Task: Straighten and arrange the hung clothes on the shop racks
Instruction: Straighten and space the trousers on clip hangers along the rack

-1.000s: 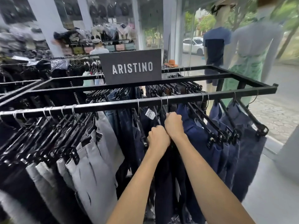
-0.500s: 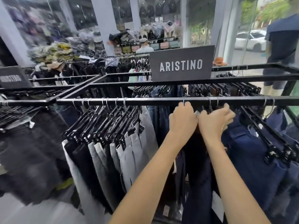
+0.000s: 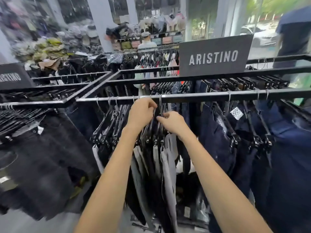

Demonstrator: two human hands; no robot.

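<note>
Shop floor, racks packed. Left hand (image 3: 142,113) and right hand (image 3: 174,124) both curled round black hangers (image 3: 109,125) mid-frame, under the rail (image 3: 202,96). Grey trousers (image 3: 170,165) there are bunched; navy jeans (image 3: 217,132) on the right look spaced. Likely mid-task, plenty left.

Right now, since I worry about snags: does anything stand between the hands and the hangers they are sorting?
Nothing visible does. The left hand and the right hand both grip the hangers just below the rail, with fingers curled on them and no other thing between.
</note>
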